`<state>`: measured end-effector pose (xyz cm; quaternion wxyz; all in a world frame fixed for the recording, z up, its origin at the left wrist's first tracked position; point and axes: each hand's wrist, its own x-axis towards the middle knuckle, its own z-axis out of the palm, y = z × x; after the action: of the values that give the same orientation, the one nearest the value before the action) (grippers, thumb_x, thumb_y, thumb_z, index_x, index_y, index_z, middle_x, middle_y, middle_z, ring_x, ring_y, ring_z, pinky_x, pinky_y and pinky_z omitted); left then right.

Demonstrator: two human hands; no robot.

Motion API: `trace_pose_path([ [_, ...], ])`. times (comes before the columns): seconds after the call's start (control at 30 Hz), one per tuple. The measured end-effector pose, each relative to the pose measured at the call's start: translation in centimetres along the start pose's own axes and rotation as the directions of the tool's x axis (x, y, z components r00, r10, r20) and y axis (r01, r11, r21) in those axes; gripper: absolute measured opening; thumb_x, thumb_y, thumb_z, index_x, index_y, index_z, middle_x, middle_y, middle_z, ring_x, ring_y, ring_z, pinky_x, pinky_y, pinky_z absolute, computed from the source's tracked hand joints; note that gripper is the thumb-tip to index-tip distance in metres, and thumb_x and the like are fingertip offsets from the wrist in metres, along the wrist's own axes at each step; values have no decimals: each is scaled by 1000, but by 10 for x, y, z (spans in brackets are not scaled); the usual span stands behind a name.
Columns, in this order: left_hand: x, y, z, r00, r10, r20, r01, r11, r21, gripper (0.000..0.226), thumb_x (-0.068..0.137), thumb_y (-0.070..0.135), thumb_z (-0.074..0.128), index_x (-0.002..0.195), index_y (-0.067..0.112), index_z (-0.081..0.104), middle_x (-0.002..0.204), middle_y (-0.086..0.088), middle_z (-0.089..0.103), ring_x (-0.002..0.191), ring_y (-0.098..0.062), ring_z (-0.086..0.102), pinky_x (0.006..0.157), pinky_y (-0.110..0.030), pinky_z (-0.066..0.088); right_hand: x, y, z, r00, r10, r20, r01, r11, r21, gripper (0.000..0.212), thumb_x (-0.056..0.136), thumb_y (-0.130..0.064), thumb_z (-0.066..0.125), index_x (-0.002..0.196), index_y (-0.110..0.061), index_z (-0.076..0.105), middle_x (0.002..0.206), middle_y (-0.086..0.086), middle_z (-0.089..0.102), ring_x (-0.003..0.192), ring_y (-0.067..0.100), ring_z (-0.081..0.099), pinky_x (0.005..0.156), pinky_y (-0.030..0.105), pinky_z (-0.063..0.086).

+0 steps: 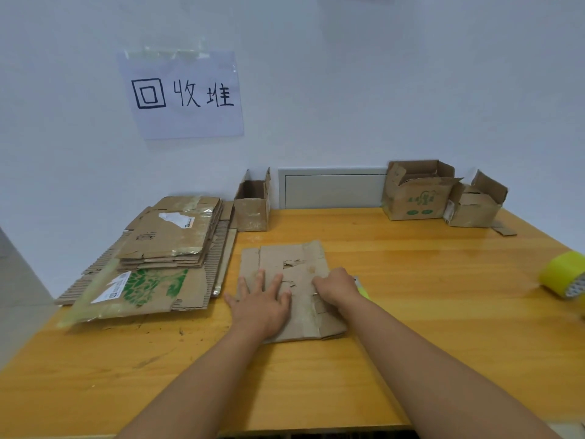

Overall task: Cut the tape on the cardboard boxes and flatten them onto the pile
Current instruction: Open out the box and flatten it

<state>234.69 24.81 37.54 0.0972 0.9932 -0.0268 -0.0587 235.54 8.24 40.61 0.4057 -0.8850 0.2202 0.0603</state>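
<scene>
Both forearms reach in from the near edge of the wooden table and meet on a flattened box lying in the middle of it. On that cardboard the left hand lies flat, fingers straight and spread, palm pressing down, gripping nothing. Just beside it, the right hand rests knuckles-up on the same sheet with its fingers curled under; a sliver of something yellow-green shows at its outer edge, touching the hand, but whether the fingers hold it I cannot tell. Out past the left hand, near the table's left side, sits the pile of flattened boxes, its lowest sheet printed green, its top sheet patched with shiny tape. Beyond the fingertips of the left hand, against the wall, a small open box stands upright. Farther off beyond the right hand, two more open boxes stand touching each other: a larger one with green print and a smaller one. Well apart from the right hand, at the table's right edge, lies a roll of yellow tape. Above the pile a paper sign is taped to the wall
</scene>
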Motion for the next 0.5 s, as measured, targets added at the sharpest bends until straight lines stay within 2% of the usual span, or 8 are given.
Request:
trace_pose_path([
  [0.07,-2,0,1,999,-1,-44,-1,999,-35,63,93,66,7,153,48,7,166,3,-6,150,-37,-8,113,-67,-3,-1,-3,-1,1000,-24,19,22,994,108,40,95,-30,55,121,0,58,122,18,63,108,37,61,89,42,53],
  [0.17,-3,-1,0,998,-1,-60,-3,998,-67,63,93,67,9,153,47,8,166,-2,-7,150,-35,-7,115,-63,-3,-6,-5,3,998,-68,10,67,997,48,44,97,-25,48,133,0,42,131,18,55,114,37,57,85,39,48],
  [0.23,-4,-2,-2,999,0,-43,-4,995,-97,64,94,68,12,154,45,5,165,-4,-12,150,-35,-10,117,-59,-2,-9,-3,3,990,-142,-1,142,990,-8,35,99,-24,46,127,-5,36,127,17,55,106,33,56,76,36,44],
  [0.33,-4,-3,-15,995,-24,-94,1,971,-237,72,94,69,25,155,40,1,164,-5,-14,149,-36,-11,120,-53,3,-12,1,-3,971,-237,-34,240,961,139,22,100,-25,49,114,-16,35,115,8,59,93,25,54,72,33,40],
  [0.4,-6,-5,-27,973,-97,-209,-1,904,-427,81,91,68,39,155,36,2,164,-6,-10,149,-38,-2,119,-52,13,-16,-1,-12,939,-332,-89,343,912,226,20,100,-25,52,113,-20,38,109,1,62,90,20,58,67,32,40],
  [0.5,-8,-11,-45,932,-199,-303,-89,684,-724,93,88,65,53,155,33,-2,164,-6,6,147,-34,19,115,-54,27,-23,-2,-29,862,-487,-139,506,809,299,19,100,-27,55,114,-24,42,101,-7,66,89,13,66,66,28,48],
])
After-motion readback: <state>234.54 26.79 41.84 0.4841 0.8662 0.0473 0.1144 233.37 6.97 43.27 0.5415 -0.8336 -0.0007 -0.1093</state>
